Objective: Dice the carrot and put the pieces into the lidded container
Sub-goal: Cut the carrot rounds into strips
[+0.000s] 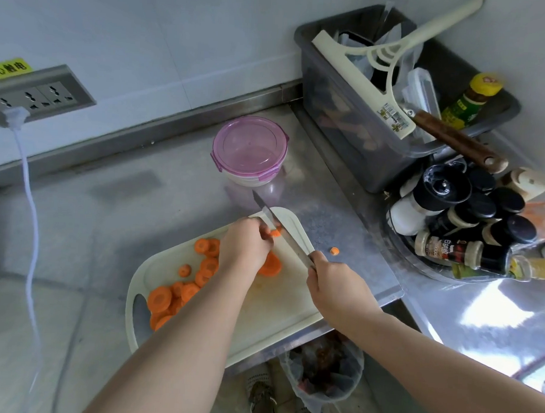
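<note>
Carrot stub (275, 233) sits on the white plastic board (275, 310). I see left hand (247, 244) pinching it, right hand (335, 283) gripping the steel knife (295, 248), round slices (198, 276) piled alongside, pink-lidded container (250, 150) closed on the counter (132, 208).

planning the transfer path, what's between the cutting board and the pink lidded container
Head view: bare steel counter; only the knife tip, held by the right hand, reaches over it.
</note>
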A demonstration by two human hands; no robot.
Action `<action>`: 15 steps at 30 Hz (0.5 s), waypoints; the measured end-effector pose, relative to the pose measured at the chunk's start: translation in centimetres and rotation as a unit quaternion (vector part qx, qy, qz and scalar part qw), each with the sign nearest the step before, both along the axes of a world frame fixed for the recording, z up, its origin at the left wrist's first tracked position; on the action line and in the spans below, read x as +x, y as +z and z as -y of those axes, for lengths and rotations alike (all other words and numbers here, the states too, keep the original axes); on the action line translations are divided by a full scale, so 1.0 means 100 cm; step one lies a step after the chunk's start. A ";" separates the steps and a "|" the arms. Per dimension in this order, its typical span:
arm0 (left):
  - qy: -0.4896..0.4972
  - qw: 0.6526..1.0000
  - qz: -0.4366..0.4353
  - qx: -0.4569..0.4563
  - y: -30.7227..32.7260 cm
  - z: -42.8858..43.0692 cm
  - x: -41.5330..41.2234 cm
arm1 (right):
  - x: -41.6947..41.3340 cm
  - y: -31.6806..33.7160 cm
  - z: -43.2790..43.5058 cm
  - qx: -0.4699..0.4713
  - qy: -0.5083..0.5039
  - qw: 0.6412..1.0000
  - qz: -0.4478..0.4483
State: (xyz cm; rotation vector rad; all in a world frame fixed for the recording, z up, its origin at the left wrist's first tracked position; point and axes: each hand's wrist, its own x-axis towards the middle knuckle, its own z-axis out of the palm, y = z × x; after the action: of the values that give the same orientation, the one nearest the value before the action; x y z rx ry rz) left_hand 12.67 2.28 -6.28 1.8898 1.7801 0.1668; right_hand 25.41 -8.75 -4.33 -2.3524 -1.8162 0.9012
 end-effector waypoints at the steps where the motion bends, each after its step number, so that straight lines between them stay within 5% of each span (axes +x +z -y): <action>1: 0.000 1.000 0.020 -0.009 -0.001 -0.001 -0.002 | 0.002 0.003 0.001 0.011 0.005 1.000 -0.002; 5: 0.023 0.993 0.118 -0.019 0.001 -0.007 -0.021 | 0.012 0.007 0.004 0.033 0.031 0.999 0.013; 9: 0.055 0.990 0.129 0.031 0.014 -0.007 -0.048 | 0.024 0.009 0.007 0.039 0.018 0.999 0.022; 15: -0.098 0.988 -0.010 -0.119 0.026 0.031 -0.034 | 0.022 0.017 0.010 0.026 0.025 0.999 -0.030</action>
State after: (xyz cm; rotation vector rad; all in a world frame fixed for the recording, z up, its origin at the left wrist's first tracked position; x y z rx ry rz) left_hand 9.28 -0.85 -3.64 1.8817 1.5386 -0.1328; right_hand 27.63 -9.72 -2.67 -2.2327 -1.8610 0.9080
